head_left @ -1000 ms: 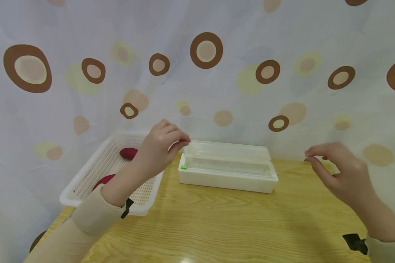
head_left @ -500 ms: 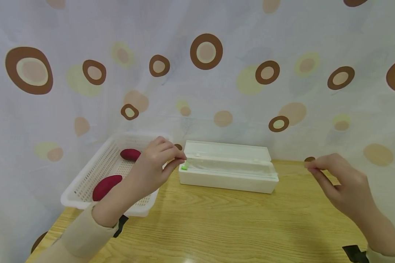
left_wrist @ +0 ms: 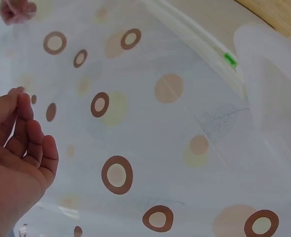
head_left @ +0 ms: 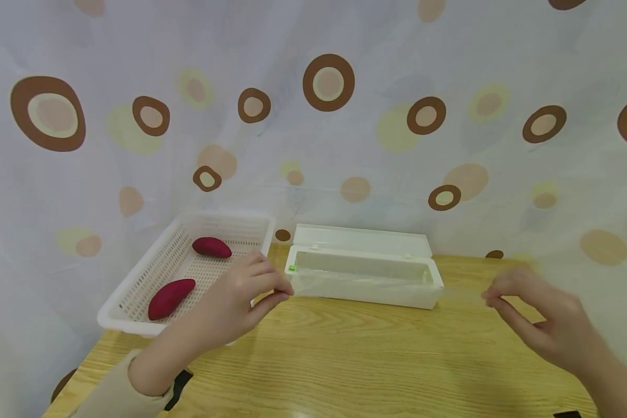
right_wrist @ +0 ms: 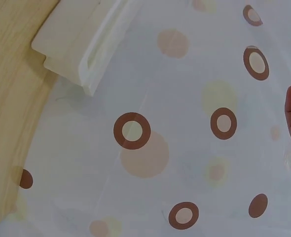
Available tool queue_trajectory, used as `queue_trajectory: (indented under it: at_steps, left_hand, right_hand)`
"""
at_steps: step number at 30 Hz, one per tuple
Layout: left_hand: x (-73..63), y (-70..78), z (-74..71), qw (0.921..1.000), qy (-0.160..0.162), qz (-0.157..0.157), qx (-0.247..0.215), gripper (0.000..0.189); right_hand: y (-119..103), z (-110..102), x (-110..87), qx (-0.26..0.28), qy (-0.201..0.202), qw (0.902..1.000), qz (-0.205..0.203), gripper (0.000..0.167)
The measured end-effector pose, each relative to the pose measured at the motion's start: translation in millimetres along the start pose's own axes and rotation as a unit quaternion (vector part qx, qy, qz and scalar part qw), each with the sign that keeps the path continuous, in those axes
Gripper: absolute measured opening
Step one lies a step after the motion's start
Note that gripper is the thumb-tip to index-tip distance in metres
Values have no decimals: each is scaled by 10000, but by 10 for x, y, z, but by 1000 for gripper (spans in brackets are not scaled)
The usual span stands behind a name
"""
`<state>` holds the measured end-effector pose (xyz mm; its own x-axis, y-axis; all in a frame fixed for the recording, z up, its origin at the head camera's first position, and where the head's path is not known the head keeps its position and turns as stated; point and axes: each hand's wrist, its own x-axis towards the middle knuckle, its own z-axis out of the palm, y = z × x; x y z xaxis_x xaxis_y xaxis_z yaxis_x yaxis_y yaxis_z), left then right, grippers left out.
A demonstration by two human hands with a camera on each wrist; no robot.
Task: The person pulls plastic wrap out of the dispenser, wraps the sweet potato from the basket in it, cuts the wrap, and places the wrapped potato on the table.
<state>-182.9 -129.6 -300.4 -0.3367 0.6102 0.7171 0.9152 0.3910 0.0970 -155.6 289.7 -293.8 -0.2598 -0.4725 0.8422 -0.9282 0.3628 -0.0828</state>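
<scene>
Between my two hands stretches a thin, see-through sheet of cling film (head_left: pixel 366 283), faint against what lies behind it. My left hand (head_left: pixel 235 302) pinches its left end between thumb and fingertips, close to the basket. Over the right side of the table, my right hand (head_left: pixel 548 325) pinches the other end. Behind the film stands a long white cling film box (head_left: pixel 366 295) with its lid (head_left: pixel 363 239) raised and a small green slider (head_left: pixel 292 267) at its left end. In the left wrist view the left hand (left_wrist: pixel 22 163) shows thumb and fingertips together.
At the left a white perforated basket (head_left: pixel 130 273) holds two dark red sweet potatoes, one (head_left: pixel 212 247) at the back and one (head_left: pixel 171 299) nearer. A curtain (head_left: pixel 371 35) with brown rings hangs behind the wooden table (head_left: pixel 345 360).
Both hands have come down and toward me, carrying the film from above the box to in front of it. The basket's sweet potatoes are now uncovered by the left arm.
</scene>
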Motion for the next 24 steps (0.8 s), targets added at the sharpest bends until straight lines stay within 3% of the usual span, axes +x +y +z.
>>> queue_trajectory:
  at_steps: [8, 16, 24]
  left_hand:
    - [-133, 67, 36, 9987, -318, -120, -380, 10]
    - [-285, 121, 120, 9961, -459, -171, -729, 8]
    - [-405, 175, 208, 9931, -599, -79, -1003, 11]
  right_hand:
    - [-54, 8, 6, 638, -331, 9972, -219, 19]
    - [-44, 121, -35, 1593, -403, 9850, -530, 9]
    - [15, 188, -296, 1215, -515, 9913, -1, 8]
